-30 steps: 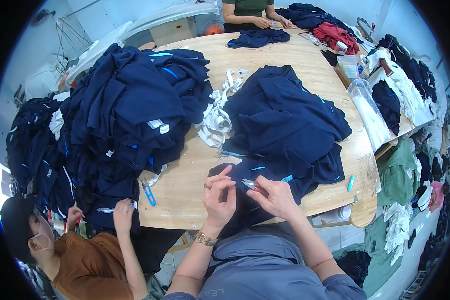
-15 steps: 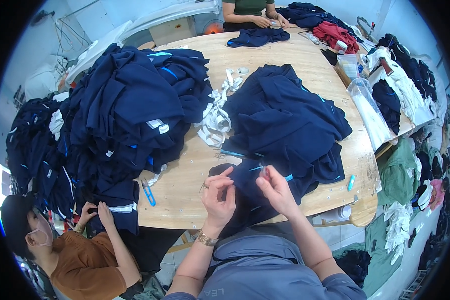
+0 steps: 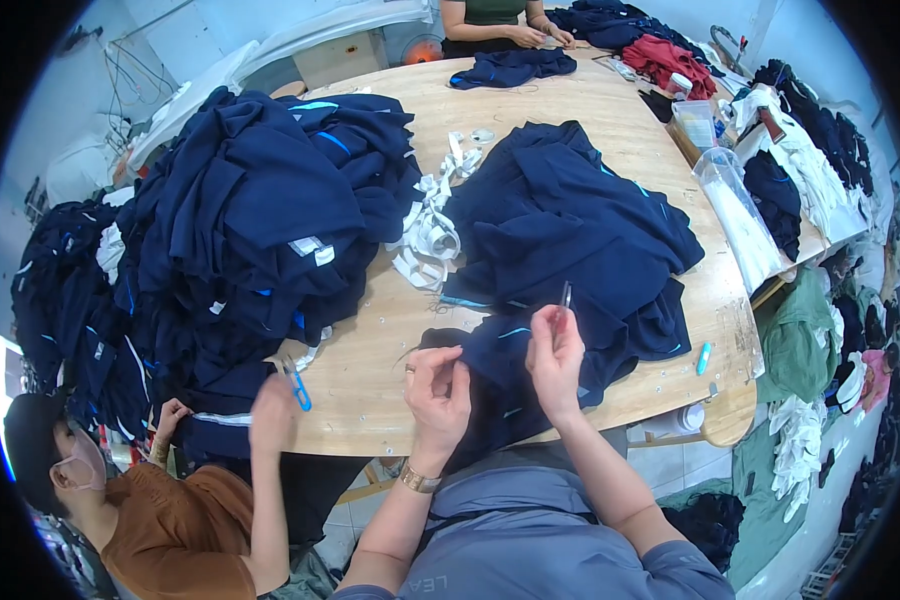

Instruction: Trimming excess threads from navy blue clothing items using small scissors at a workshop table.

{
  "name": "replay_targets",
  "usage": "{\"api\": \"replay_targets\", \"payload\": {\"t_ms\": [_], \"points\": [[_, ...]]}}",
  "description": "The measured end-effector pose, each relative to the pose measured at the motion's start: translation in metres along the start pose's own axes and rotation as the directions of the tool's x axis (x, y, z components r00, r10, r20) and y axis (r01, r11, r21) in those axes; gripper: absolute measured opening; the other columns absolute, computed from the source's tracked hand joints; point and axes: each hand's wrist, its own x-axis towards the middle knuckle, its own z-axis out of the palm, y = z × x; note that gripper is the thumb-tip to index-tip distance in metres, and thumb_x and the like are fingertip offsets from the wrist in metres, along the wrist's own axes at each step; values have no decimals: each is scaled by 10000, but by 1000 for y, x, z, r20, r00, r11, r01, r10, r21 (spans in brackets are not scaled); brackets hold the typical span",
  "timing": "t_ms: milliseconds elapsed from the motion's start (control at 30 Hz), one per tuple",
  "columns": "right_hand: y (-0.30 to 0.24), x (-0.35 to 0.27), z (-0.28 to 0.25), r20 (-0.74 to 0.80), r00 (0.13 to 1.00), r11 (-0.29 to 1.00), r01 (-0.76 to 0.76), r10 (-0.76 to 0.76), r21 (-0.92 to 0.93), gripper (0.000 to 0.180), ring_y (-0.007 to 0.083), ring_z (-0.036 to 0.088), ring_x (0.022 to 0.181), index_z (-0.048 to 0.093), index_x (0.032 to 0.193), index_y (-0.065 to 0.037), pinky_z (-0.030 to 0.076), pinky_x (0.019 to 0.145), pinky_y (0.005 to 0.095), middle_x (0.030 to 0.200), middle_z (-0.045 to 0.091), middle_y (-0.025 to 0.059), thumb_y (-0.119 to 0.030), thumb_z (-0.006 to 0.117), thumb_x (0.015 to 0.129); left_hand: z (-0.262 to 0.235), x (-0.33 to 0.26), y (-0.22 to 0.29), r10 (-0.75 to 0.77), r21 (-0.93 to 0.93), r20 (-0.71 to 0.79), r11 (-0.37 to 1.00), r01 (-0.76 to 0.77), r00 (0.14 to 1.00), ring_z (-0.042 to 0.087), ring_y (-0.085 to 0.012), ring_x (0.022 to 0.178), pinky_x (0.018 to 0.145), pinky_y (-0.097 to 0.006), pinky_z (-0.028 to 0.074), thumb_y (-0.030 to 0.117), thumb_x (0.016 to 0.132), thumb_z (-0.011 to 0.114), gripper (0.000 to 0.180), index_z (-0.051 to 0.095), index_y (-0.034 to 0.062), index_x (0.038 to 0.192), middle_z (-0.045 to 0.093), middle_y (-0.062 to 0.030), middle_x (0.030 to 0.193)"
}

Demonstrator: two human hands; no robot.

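My left hand pinches the edge of a navy garment that lies in a heap on the wooden table in front of me. My right hand is raised just above the cloth and grips a small metal thread snipper, its tip pointing up. Both hands are close together over the near hem of the garment, by the table's front edge.
A large pile of navy garments fills the left side. White label strips lie in the middle. A person in a brown top at lower left reaches a hand to blue snips. Another person's hands work at the far end. A clear plastic bag lies at right.
My right hand has lifted off the cloth, bringing the snipper upward. The person at lower left has reached one hand up onto the table near the blue snips.
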Motion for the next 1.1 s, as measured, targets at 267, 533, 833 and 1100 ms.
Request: {"api": "replay_targets", "payload": {"t_ms": [267, 533, 833, 1100], "points": [[-28, -25, 9, 352, 930, 831, 277, -105, -483, 112, 97, 488, 451, 601, 882, 21, 388, 444, 246, 584, 559, 89, -54, 637, 807, 8, -6, -3, -20, -218, -79, 976, 2, 997, 595, -180, 902, 724, -245, 528, -108, 796, 557, 276, 461, -10, 1037, 519, -131, 1041], [-25, -24, 6, 475, 850, 671, 490, -227, -557, 180, 120, 536, 502, 586, 909, 21, 433, 485, 243, 654, 599, 103, -41, 652, 753, 5, -9, -12, 239, 9, -22, 971, -239, 971, 586, -259, 1012, 777, -296, 520, -113, 774, 583, 427, 383, 10, 1130, 518, -149, 1036], [-20, -13, -8, 323, 890, 842, -426, 322, 333, 59, 36, 286, 371, 525, 826, -32, 257, 345, 220, 518, 362, -43, -65, 520, 875, 9, -5, -3, -56, -236, -139, 971, 22, 989, 577, -235, 1001, 795, -280, 500, -130, 794, 541, 476, 337, 10, 1200, 470, -112, 983], [-23, -10, -1, 303, 948, 990, -55, 92, -127, 206, -25, 272, 512, 558, 964, -30, 213, 476, 154, 592, 338, -98, -57, 675, 796, 10, -4, -4, -246, -389, -112, 902, 185, 963, 420, -102, 893, 834, -223, 416, -94, 824, 536, 424, 379, 27, 1199, 400, -58, 1000]]}}
